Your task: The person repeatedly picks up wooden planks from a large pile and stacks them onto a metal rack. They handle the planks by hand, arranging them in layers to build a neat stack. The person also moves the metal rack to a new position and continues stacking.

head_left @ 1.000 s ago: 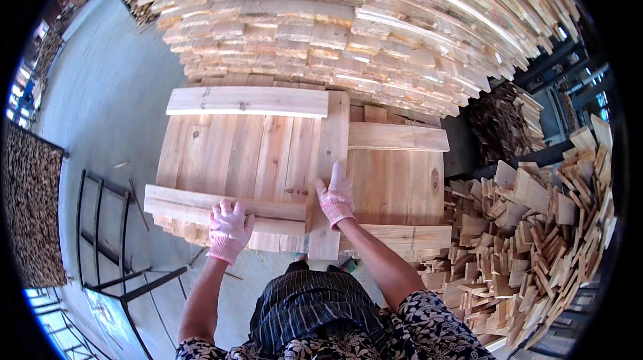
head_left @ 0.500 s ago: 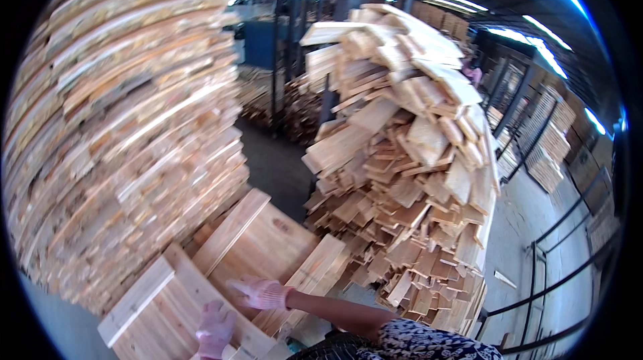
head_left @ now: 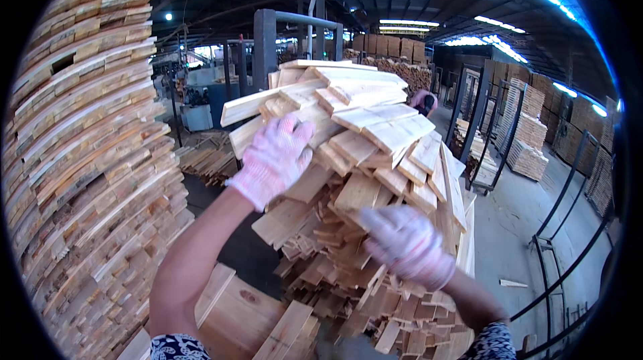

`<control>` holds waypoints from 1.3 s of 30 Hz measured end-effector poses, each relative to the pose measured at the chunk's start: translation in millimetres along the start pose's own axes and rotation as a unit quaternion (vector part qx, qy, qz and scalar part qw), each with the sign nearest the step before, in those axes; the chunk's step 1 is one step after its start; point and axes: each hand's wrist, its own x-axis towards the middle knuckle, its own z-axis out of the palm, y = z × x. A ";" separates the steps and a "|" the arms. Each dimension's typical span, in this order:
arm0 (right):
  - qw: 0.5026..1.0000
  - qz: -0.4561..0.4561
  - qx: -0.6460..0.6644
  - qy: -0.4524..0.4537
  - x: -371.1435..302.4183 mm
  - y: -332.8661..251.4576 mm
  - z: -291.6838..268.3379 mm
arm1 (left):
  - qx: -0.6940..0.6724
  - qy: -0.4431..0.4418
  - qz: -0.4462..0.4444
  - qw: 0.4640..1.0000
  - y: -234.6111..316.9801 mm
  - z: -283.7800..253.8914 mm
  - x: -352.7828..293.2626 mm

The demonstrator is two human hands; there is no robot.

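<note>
A tall heap of loose pale wooden boards (head_left: 395, 122) stands in front of me. My left hand (head_left: 273, 159), in a pink-and-white knit glove, reaches over the heap's upper left side. Its fingers lie across a board (head_left: 244, 133), thumb apart, and no grip shows. Lower and to the right, my right hand (head_left: 408, 246), in a matching glove, is at the heap's front face. Somewhat blurred, its fingers stretch toward the board ends; contact there is unclear. Below my left forearm lies a wide wooden panel (head_left: 241, 310) with narrower strips along its sides.
A high stack of layered boards (head_left: 94, 159) rises close on the left. Black metal racks (head_left: 552, 253) stand along the right, with a small offcut (head_left: 513, 283) on the floor. Behind the heap are a dark metal frame (head_left: 264, 48) and a bent-over person (head_left: 424, 101).
Both hands have left the panels low in front and risen to the board heap, the left one higher. My view has tipped up, so the heap sits more central.
</note>
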 end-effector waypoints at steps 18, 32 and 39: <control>0.984 0.165 0.064 -0.014 78.4 200.0 62.8 | 0.169 -0.329 0.154 0.916 -20.6 84.1 213.6; 0.900 0.217 0.195 0.325 83.8 267.6 25.2 | 0.143 -0.177 0.113 0.967 -17.2 96.9 200.6; 0.929 0.140 0.093 0.330 104.1 247.2 30.7 | 0.063 -0.205 0.081 0.973 -24.0 108.0 203.7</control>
